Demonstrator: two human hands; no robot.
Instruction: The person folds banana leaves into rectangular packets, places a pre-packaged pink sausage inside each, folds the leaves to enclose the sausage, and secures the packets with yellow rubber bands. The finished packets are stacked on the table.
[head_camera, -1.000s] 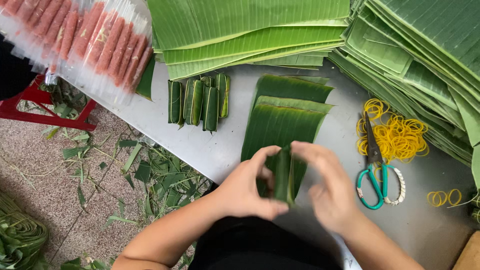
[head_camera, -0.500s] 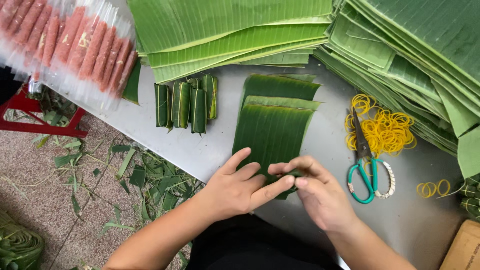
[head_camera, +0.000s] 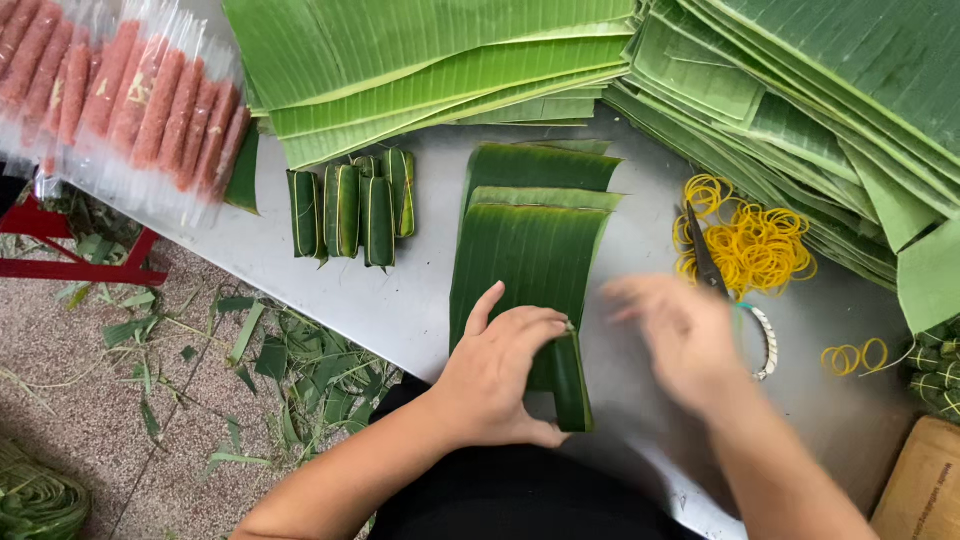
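My left hand (head_camera: 500, 375) presses down on a rolled banana-leaf parcel (head_camera: 568, 385) at the near end of a stack of cut banana-leaf strips (head_camera: 535, 240) on the grey metal table (head_camera: 400, 300). My right hand (head_camera: 680, 340) is blurred, off the parcel, fingers spread, hovering over the scissors (head_camera: 710, 265) next to the pile of yellow rubber bands (head_camera: 750, 245). It holds nothing that I can see.
Several finished leaf rolls (head_camera: 355, 205) lie left of the strips. Big stacks of banana leaves (head_camera: 700, 60) fill the back and right. Wrapped pink sausages (head_camera: 130, 90) sit at top left. Leaf scraps (head_camera: 250, 360) litter the floor by a red stool (head_camera: 70, 265).
My right hand has left the rolled parcel and swung right toward the rubber bands. My left hand stays on the parcel, holding it closed.
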